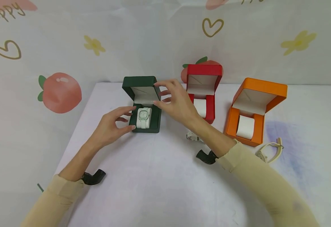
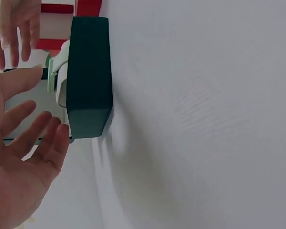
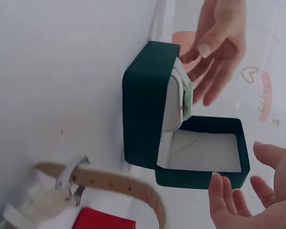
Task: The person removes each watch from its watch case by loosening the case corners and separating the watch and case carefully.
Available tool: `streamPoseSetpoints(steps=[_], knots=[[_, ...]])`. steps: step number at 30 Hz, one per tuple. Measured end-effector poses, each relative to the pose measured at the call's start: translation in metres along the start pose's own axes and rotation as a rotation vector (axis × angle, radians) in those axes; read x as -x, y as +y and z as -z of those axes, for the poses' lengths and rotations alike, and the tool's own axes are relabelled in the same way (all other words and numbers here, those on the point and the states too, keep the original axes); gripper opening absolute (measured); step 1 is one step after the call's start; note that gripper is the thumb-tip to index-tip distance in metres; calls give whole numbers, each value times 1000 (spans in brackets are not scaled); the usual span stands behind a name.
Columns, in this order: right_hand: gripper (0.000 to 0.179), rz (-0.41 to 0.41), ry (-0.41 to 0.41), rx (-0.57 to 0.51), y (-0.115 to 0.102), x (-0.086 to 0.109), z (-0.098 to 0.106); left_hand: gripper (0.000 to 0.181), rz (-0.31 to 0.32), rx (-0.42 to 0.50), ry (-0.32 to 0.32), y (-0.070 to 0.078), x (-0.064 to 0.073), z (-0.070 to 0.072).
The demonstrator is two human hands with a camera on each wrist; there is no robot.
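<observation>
A dark green watch box [image 1: 155,124] stands with its lid [image 1: 139,81] raised. Inside it, a pale watch [image 1: 144,115] with a squarish face is wrapped round a white cushion [image 3: 171,107]. My left hand [image 1: 112,124] is at the box's left side, fingers spread and loosely bent, thumb by the front left corner; contact cannot be told. At the lid's right edge is my right hand [image 1: 178,101], its fingers apart and gently bent. In the right wrist view the right fingertips [image 3: 217,180] are close to the lid's rim, and neither hand grips anything.
Right of the green box stand an open red watch box [image 1: 210,108] and an open orange watch box [image 1: 259,129], each with a bare white cushion. A small watch [image 1: 193,136] lies partly behind my right forearm. Another cream-strapped watch [image 1: 279,149] lies near the orange box.
</observation>
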State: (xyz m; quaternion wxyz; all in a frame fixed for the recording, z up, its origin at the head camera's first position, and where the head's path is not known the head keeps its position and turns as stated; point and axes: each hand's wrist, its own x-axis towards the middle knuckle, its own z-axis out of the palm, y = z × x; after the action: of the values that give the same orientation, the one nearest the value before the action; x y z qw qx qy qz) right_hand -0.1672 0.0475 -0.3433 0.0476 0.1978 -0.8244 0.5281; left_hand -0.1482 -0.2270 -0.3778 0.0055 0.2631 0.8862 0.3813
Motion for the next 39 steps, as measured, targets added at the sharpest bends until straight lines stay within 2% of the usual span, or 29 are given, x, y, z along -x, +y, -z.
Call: streamPoseSetpoints(steps=[3, 6, 14, 22, 26, 29, 36, 39], knots=[[51, -2, -6, -29, 2, 3, -1, 65, -11, -14, -11, 0, -3, 1], [51, -12, -58, -25, 4, 5, -4, 66, -7, -35, -25, -1, -5, 1], [55, -52, -175, 38, 9, 8, -18, 67, 80, -87, -82, -4, -8, 3], [60, -83, -244, 78, 17, 8, -32, 66, 30, -108, -116, -6, -15, 3], [62, -98, -252, 124, 19, 7, -35, 66, 27, -117, -135, -7, -19, 3], [64, -107, -260, 163, 20, 7, -38, 68, 51, -115, -149, -8, -21, 2], [68, -97, -331, 336, 20, 4, -44, 70, 97, -89, -206, -11, -25, 3], [69, -89, -339, 377, 19, 4, -46, 71, 112, -56, -231, -13, -26, 4]])
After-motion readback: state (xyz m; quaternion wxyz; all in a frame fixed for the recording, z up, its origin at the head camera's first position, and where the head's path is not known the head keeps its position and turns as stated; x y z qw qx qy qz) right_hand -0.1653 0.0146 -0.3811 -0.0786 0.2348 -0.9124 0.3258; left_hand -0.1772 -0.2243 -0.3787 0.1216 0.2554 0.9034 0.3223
